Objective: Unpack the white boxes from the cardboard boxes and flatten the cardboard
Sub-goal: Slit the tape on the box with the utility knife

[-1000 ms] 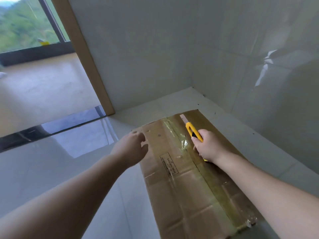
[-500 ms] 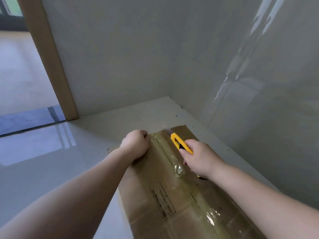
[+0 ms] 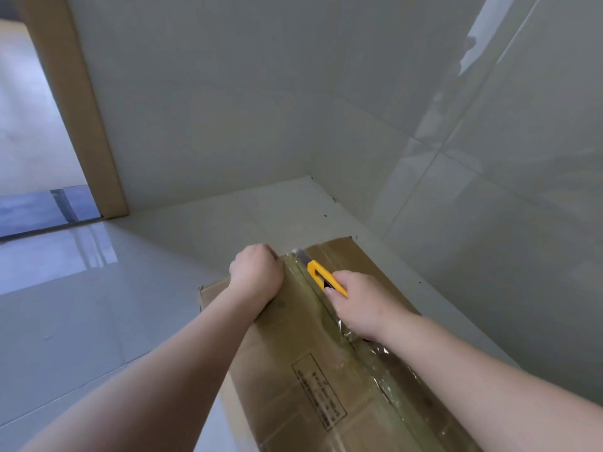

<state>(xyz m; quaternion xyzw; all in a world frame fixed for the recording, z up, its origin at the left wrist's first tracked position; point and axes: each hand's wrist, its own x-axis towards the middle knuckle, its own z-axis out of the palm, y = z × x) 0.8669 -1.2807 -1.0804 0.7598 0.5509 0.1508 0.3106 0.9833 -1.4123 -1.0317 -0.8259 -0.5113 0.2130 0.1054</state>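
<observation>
A brown cardboard box (image 3: pixel 303 363) lies closed on the tiled floor in a room corner, with clear tape (image 3: pixel 362 350) running down its top seam. My right hand (image 3: pixel 362 305) grips a yellow utility knife (image 3: pixel 321 277), its blade at the far end of the taped seam. My left hand (image 3: pixel 256 275) rests on the box's far top edge, left of the seam, fingers curled over that edge. No white boxes are in view.
Glossy tiled walls (image 3: pixel 489 158) meet in the corner just beyond and right of the box. A wooden door frame (image 3: pixel 75 102) stands at the upper left, with open floor (image 3: pixel 81 305) to the left of the box.
My left hand has moved onto the box's far edge and curled over it. The knife has travelled along the seam to the far end. The view has swung right and closer.
</observation>
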